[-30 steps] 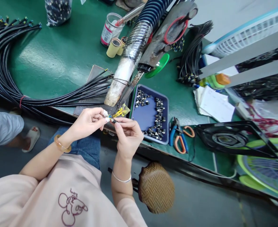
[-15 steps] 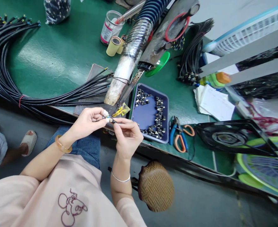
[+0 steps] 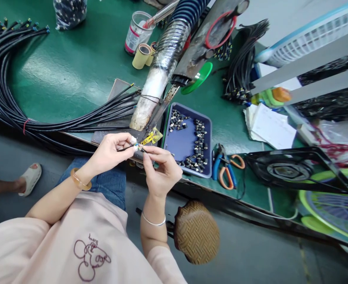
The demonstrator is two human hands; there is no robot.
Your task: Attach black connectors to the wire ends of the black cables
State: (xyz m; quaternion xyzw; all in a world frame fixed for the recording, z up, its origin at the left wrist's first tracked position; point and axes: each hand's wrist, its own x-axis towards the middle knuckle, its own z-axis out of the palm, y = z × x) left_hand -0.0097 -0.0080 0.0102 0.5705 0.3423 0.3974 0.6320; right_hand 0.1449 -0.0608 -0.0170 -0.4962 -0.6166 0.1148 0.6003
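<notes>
My left hand (image 3: 114,150) pinches the end of a black cable, its thin coloured wires (image 3: 137,146) showing at the fingertips. Opposite it, my right hand (image 3: 162,169) is closed on a small black connector (image 3: 143,150), brought up against those wires; the exact contact is too small to make out. Just behind the fingers a yellow clip-like piece (image 3: 152,136) sits at the bench edge. A blue-grey tray (image 3: 180,146) with several small black connectors (image 3: 199,146) stands right of the hands. The bundle of black cables (image 3: 52,125) lies to the left.
A fume hose (image 3: 150,92) and a metal arm (image 3: 188,59) slope down over the bench (image 3: 73,75). Pliers (image 3: 218,161), orange-handled scissors (image 3: 227,177), papers (image 3: 268,124) and a black fan frame (image 3: 295,169) lie rightward. A stool (image 3: 196,232) stands below; another person's foot (image 3: 29,179) is left.
Both hands keep their pinch with the wires and connector together, almost unmoved. The view has shifted slightly. At the left, the other person's feet and leg have moved further left.
</notes>
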